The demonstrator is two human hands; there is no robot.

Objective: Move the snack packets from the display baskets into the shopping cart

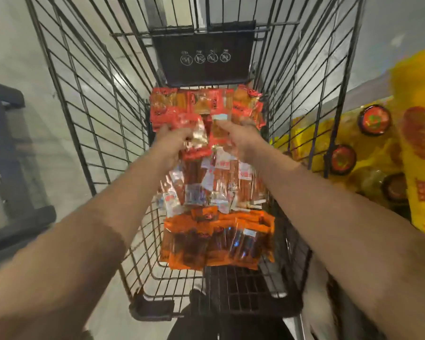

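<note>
Both my arms reach down into the black wire shopping cart (pixel 88 114). My left hand (pixel 173 141) grips a bunch of red snack packets (pixel 194 133) low over the cart's floor. My right hand (pixel 241 138) grips more red packets (pixel 219 123) just beside it. A heap of red packets (pixel 204 101) lies at the cart's far end. Clear packets with red sticks (pixel 221 185) lie in the middle, and orange packets (pixel 219 239) lie nearest me.
A yellow display with round dark lidded tubs (pixel 374 119) stands right of the cart. A dark shelf frame (pixel 10 153) is at the left on the pale floor. The cart's black flap with warning icons (pixel 204 57) stands at its far end.
</note>
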